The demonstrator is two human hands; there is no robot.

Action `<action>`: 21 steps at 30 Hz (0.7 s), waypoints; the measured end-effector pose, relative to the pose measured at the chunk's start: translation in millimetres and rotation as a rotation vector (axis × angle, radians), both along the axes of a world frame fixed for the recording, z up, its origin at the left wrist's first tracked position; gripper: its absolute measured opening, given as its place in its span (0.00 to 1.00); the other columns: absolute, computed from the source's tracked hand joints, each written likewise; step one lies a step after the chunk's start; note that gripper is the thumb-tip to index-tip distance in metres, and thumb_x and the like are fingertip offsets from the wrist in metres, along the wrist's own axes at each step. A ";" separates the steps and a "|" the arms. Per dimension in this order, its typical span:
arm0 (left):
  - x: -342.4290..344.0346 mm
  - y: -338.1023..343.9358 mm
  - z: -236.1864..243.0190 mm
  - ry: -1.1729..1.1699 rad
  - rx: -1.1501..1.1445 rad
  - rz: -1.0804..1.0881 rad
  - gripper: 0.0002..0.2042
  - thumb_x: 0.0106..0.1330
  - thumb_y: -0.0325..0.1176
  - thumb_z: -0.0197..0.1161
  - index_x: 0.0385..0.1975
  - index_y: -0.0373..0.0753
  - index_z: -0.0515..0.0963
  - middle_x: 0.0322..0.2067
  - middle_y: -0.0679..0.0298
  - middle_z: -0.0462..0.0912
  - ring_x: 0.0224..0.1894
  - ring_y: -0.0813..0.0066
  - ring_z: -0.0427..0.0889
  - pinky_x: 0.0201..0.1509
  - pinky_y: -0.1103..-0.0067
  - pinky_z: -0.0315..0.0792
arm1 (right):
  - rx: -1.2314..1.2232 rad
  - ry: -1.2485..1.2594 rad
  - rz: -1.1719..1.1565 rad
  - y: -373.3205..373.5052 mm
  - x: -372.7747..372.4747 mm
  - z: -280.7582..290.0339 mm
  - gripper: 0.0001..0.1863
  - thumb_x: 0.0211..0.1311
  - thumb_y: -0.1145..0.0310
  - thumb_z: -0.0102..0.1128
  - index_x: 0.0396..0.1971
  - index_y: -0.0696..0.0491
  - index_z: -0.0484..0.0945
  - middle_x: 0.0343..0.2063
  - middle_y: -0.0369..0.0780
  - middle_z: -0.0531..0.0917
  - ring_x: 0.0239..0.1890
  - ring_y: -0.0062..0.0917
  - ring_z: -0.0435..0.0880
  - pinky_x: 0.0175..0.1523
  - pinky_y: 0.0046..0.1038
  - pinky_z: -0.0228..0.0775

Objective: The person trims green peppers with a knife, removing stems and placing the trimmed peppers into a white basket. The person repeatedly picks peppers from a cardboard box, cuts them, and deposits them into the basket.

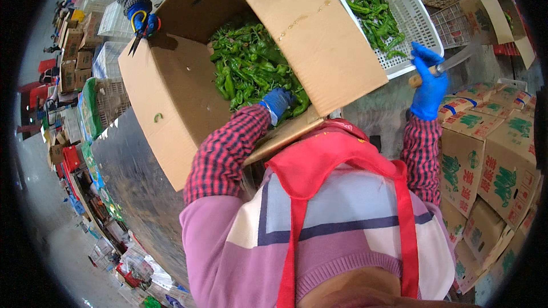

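Green peppers (251, 57) are heaped inside the cardboard box (337, 60); there the left hand (278, 104) is half buried, its grip cannot be told. Right of the box, a knife (451, 63) is clasped by the right hand (430, 88); the left could be cut if its blade were swung boxward

We see a blue left glove (277, 104) and a matching right glove (429, 96), with red-and-navy checked oversleeves (233, 147) covering the forearms next to them. Beneath these, we find a knitted sweater (212, 239) in plain lilac at the left shoulder, with a pale blue panel (349, 197), a dark navy stripe (342, 229), cream patches (242, 222) and a ribbed purple neckband (342, 267). Over it we make out a bright red apron (302, 172) with two flat red straps (406, 234) and small yellow marks (361, 141) near its far edge.
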State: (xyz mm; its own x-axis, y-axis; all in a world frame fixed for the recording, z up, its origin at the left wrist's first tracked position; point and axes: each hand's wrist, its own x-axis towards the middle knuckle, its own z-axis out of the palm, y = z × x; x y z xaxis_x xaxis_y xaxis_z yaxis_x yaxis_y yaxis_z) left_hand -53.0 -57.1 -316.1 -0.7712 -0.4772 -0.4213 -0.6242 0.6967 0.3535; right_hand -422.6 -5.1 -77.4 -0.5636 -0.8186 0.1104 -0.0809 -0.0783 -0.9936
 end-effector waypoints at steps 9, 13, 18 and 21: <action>8.7 -14.6 -29.0 -0.016 -0.141 0.059 0.10 0.59 0.34 0.51 0.35 0.43 0.80 0.33 0.59 0.81 0.42 0.60 0.79 0.49 0.65 0.69 | 0.153 -0.098 -0.072 25.2 -0.1 -13.1 0.13 0.53 0.76 0.58 0.41 0.59 0.75 0.38 0.43 0.82 0.37 0.24 0.79 0.46 0.27 0.71; 23.2 -40.0 61.7 -0.101 -0.144 0.121 0.22 0.46 0.40 0.69 0.43 0.41 0.78 0.40 0.52 0.79 0.43 0.53 0.77 0.47 0.64 0.72 | 0.094 -0.123 -0.068 21.4 -0.2 -11.5 0.13 0.53 0.76 0.58 0.40 0.59 0.75 0.36 0.43 0.82 0.34 0.24 0.80 0.43 0.25 0.72; 37.1 -48.8 170.3 0.625 0.517 0.728 0.16 0.56 0.27 0.66 0.46 0.38 0.78 0.43 0.65 0.82 0.45 0.78 0.77 0.52 0.78 0.71 | 0.027 -0.168 0.030 0.2 20.4 3.5 0.12 0.53 0.77 0.58 0.40 0.60 0.75 0.34 0.44 0.82 0.28 0.22 0.79 0.36 0.22 0.71; 41.4 -39.6 217.4 0.808 0.612 0.835 0.17 0.56 0.27 0.67 0.46 0.36 0.77 0.43 0.63 0.81 0.45 0.76 0.77 0.52 0.77 0.71 | 0.055 -0.201 0.123 -9.5 41.1 16.9 0.13 0.54 0.77 0.59 0.40 0.60 0.75 0.33 0.43 0.82 0.26 0.20 0.77 0.33 0.20 0.70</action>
State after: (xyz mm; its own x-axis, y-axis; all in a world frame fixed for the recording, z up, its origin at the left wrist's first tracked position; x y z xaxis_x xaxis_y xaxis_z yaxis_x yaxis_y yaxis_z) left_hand -11.6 -96.8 -98.7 -0.4732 -0.8282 -0.3003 -0.2513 -0.1998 0.9471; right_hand -381.5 -14.7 -60.5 -0.4655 -0.8841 -0.0401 0.1255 -0.0211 -0.9919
